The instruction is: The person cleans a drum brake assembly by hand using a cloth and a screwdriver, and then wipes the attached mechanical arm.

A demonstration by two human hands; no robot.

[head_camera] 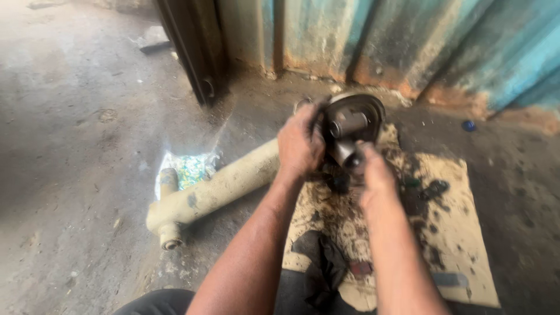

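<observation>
A long cream-coloured metal arm (224, 185) lies on the concrete floor, ending at a dark round drum-like housing (366, 108) with a grey cylindrical hub (349, 122) in its middle. My left hand (298, 143) grips the left edge of the housing. My right hand (373, 175) is closed around a dark greasy cylindrical part (347, 154) just below the hub. Motion blur hides the fingers' exact hold.
A grease-stained cardboard sheet (449, 233) lies under my arms, with a black rag (326, 262) and small dark parts (434, 188) on it. A crumpled plastic wrapper (189, 166) sits by the arm's far end. A rusty corrugated blue wall (408, 41) stands behind.
</observation>
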